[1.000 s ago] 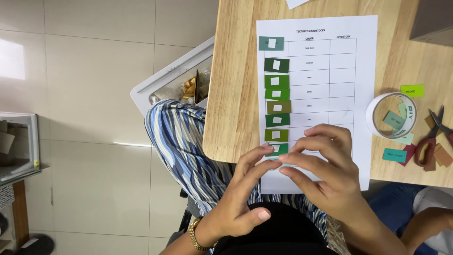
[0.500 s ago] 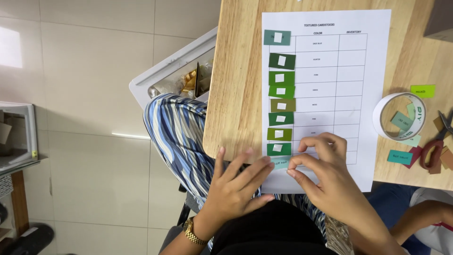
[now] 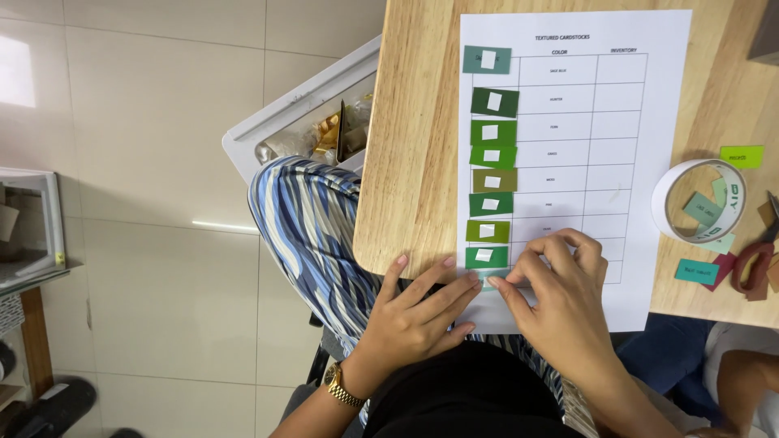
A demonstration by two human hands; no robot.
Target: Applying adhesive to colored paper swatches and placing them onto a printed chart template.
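Note:
A white printed sheet (image 3: 617, 146) with a table lies on a wooden table (image 3: 414, 162). Down its left column runs a row of several green card swatches (image 3: 492, 154), each with a small white tape square. My left hand (image 3: 422, 312) lies flat at the sheet's near left corner, fingers spread. My right hand (image 3: 560, 296) presses its fingertips on a pale teal swatch (image 3: 492, 279) at the bottom of the column. That swatch is mostly hidden under my fingers. A gold watch (image 3: 342, 386) is on my left wrist.
A white tape roll (image 3: 699, 202) holding card pieces stands right of the sheet. Loose teal, lime and dark red swatches and red-handled scissors (image 3: 755, 259) lie near it. A white bin (image 3: 312, 122) with gold scraps stands beside the table over tiled floor. Another person's sleeve (image 3: 746, 365) shows at lower right.
Both hands have moved down to the sheet's near edge and flattened there. The fingertips now press on the lowest swatch. The view has shifted slightly.

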